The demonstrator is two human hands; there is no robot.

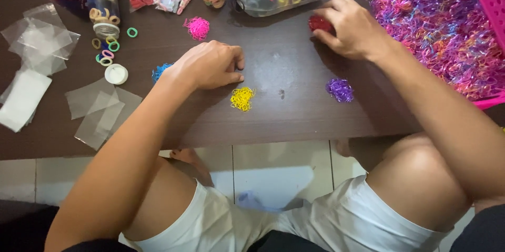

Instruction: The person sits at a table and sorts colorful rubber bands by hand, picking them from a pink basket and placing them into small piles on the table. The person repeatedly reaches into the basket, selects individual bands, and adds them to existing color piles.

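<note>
Red little elastic bands [319,22], bunched at the desk's [284,120] far edge, were pinched by the right hand [353,28], while the left hand [209,66] was rested curled, empty; probably feather-light, springy, best gripped as one clump.

Left hand [210,66] palm down, fingers curled into a loose fist, thumb tucked along the index at 3 o'clock; forearm running back toward 7 o'clock. Right hand [351,27] palm down up at 1 o'clock, fingertips bunched and pinched toward 9 o'clock, wrist slightly bent, forearm trailing off to 4 o'clock. Hands well apart, both low.
</note>
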